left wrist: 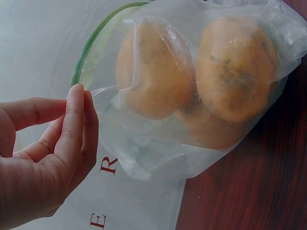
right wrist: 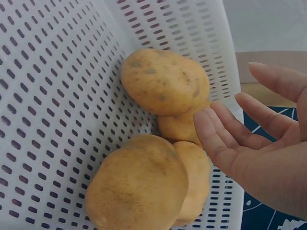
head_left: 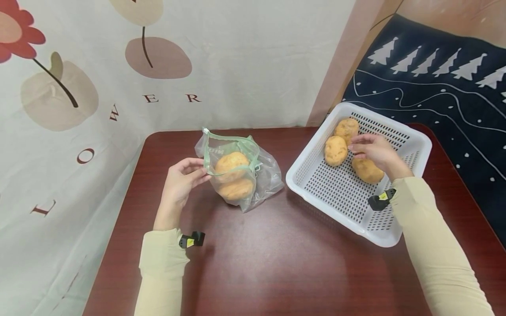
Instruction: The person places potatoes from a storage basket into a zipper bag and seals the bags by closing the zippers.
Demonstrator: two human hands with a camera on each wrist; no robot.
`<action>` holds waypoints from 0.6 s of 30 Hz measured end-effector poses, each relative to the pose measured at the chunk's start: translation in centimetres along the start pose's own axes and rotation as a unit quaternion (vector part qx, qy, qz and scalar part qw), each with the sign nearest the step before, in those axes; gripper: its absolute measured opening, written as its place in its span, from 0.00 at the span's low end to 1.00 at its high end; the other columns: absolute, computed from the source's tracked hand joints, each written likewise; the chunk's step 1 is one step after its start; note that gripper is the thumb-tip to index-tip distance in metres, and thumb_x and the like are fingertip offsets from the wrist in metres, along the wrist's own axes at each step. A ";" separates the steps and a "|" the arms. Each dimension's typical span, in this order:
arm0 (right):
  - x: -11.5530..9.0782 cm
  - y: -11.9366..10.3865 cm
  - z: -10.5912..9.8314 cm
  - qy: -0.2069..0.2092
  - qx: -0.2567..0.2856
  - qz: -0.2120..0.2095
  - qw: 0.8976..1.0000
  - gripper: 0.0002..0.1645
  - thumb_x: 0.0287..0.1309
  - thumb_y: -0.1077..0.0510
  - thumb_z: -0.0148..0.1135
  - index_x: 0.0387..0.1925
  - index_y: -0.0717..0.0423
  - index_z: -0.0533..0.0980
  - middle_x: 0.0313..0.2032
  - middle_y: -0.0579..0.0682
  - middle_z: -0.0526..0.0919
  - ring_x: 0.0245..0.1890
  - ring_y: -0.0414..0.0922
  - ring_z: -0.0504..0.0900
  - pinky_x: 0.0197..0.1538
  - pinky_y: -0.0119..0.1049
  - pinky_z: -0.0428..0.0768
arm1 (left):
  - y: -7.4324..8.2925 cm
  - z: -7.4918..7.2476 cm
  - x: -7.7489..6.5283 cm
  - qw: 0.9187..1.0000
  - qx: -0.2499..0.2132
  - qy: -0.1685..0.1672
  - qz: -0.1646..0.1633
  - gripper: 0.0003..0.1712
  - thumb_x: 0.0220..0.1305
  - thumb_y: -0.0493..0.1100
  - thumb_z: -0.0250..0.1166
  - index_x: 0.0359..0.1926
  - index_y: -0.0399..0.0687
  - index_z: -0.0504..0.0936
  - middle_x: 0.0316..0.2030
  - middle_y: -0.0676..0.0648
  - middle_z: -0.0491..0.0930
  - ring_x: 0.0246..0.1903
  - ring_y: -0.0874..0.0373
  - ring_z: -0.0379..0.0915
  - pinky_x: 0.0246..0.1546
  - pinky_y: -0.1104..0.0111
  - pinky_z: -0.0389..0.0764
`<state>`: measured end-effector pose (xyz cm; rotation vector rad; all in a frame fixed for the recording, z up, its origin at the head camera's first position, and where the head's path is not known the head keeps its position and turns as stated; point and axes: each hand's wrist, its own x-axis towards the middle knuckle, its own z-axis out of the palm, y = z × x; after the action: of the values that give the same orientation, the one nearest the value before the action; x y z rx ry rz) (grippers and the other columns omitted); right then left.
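My left hand (head_left: 182, 181) pinches the green-edged rim of a clear plastic bag (head_left: 269, 175) between thumb and fingers. Inside the bag lie several potatoes (left wrist: 235, 72), seen through the film in the left wrist view. My right hand (head_left: 375, 151) hovers over the white basket (head_left: 316, 188), fingers spread and slightly bent, with nothing in its grasp. Below it are several potatoes: a big one (right wrist: 139, 187) near the hand, an oval one (right wrist: 165, 81), and others partly hidden behind these.
The bag and the perforated basket stand on a dark red wooden table (head_left: 276, 259), the basket to the right. A printed light curtain (head_left: 253, 66) hangs behind the table. Dark blue cloth with white trees (head_left: 435, 92) hangs at the right.
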<state>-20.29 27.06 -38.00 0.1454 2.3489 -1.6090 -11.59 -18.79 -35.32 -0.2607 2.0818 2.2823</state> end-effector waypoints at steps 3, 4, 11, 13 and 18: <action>0.1 0.3 0.0 0.003 -0.003 0.002 1.000 0.27 0.60 0.59 0.57 0.55 0.72 0.62 0.37 0.42 0.73 0.35 0.34 0.76 0.42 0.33 0.80 | 0.0 0.0 0.0 1.000 -0.004 0.000 0.001 0.12 0.56 0.21 0.54 0.38 0.36 0.74 0.27 0.47 0.75 0.26 0.60 0.77 0.34 0.69 0.82; 0.1 0.3 0.1 0.004 -0.006 0.004 1.000 0.27 0.60 0.60 0.57 0.55 0.72 0.62 0.36 0.42 0.73 0.35 0.34 0.76 0.43 0.34 0.80 | 0.0 0.0 0.0 1.000 -0.004 0.001 0.000 0.12 0.56 0.21 0.54 0.38 0.36 0.74 0.27 0.47 0.75 0.26 0.60 0.77 0.34 0.69 0.82; 0.1 0.7 0.4 0.007 0.002 -0.001 1.000 0.23 0.60 0.64 0.55 0.52 0.74 0.63 0.35 0.42 0.75 0.32 0.32 0.76 0.43 0.37 0.81 | -0.1 0.1 0.1 1.000 0.000 0.002 -0.003 0.11 0.56 0.21 0.54 0.38 0.35 0.74 0.27 0.48 0.75 0.26 0.61 0.77 0.34 0.69 0.82; 0.2 0.7 0.6 0.011 -0.001 0.004 1.000 0.23 0.59 0.63 0.56 0.52 0.73 0.64 0.36 0.44 0.74 0.32 0.32 0.76 0.43 0.37 0.81 | -0.2 0.1 0.1 1.000 0.001 0.001 -0.002 0.11 0.56 0.21 0.54 0.38 0.35 0.74 0.27 0.47 0.75 0.26 0.60 0.77 0.34 0.69 0.82; 0.4 0.8 0.9 0.011 -0.002 0.021 1.000 0.25 0.60 0.61 0.56 0.55 0.71 0.62 0.41 0.49 0.70 0.35 0.34 0.76 0.45 0.35 0.79 | -0.2 0.0 0.1 1.000 0.003 -0.001 -0.001 0.11 0.56 0.21 0.54 0.38 0.35 0.74 0.27 0.47 0.75 0.27 0.60 0.77 0.34 0.69 0.82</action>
<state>-20.31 26.50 -39.13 0.2108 2.3495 -1.5915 -11.69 -18.77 -35.53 -0.2603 2.0870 2.2733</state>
